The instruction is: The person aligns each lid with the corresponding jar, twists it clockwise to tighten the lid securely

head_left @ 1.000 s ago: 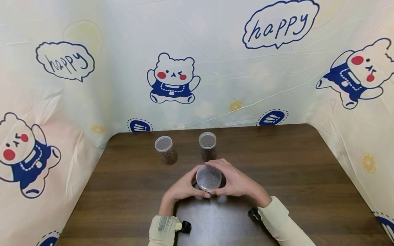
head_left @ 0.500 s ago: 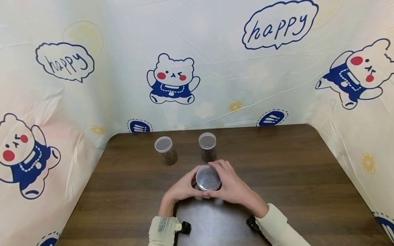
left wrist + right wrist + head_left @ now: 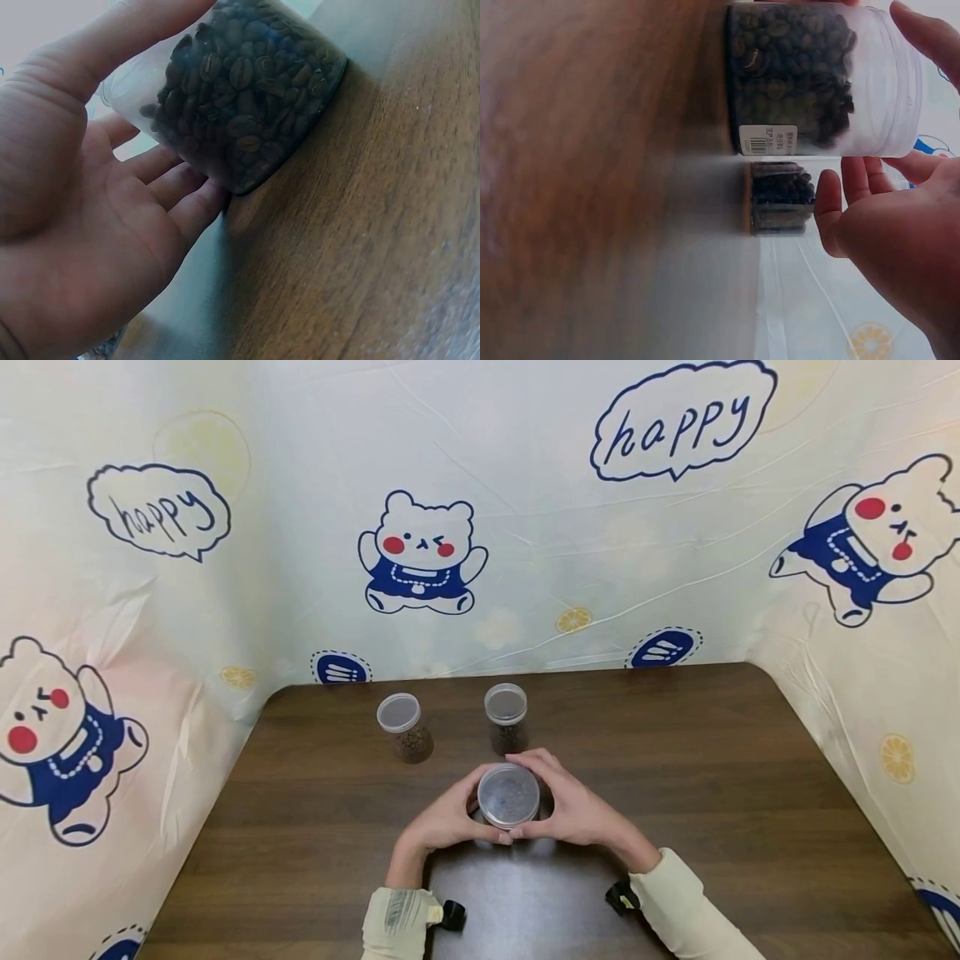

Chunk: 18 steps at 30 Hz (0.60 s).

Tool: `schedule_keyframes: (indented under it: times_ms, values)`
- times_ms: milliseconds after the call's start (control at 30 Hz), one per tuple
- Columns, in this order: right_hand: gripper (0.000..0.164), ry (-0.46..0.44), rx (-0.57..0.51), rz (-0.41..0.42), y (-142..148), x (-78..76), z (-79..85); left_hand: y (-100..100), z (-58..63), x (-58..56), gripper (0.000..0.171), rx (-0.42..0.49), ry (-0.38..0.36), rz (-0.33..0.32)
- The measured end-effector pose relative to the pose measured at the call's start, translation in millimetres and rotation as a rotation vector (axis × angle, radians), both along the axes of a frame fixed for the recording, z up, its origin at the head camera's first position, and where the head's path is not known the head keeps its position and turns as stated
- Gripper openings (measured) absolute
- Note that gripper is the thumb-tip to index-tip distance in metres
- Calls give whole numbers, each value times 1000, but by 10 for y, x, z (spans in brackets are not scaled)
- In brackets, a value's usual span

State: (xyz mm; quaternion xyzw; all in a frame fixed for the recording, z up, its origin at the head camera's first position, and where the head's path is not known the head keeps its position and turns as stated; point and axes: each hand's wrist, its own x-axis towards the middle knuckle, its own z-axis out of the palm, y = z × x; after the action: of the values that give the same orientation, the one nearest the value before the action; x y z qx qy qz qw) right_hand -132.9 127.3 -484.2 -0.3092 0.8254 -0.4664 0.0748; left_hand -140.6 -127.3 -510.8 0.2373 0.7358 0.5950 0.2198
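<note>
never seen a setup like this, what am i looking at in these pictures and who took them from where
There's no robot here: these are a person's bare hands, filmed by three worn cameras. The wide picture comes from the head, looking forward and down. The two close ones come from the wrists, each looking at its own hand's work, so the table looks tilted or turned sideways.

The left hand and right hand hold one clear jar of coffee beans between them, upright on the wooden table. Behind it stand two more lidded jars with dark contents: the left back jar and the right back jar. Around the table hangs a printed cloth with bears.
</note>
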Motion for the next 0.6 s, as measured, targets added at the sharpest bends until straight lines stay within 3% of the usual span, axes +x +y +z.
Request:
schedule_keyframes:
  times_ms: [133, 267, 467, 600]
  values:
    - [92, 16, -18, -36, -34, 20, -8, -4, -1, 2, 91, -1, 0, 4]
    - [91, 67, -3, -137, -113, 102, 10, 0, 3, 6, 89, -1, 5, 5]
    - [90, 107, 112, -333, -287, 275, 49, -7, -9, -3, 87, 32, 27, -14]
    - [95, 114, 181, -391, -348, 335, 79, -20, -24, -4, 86, 57, 41, -28]
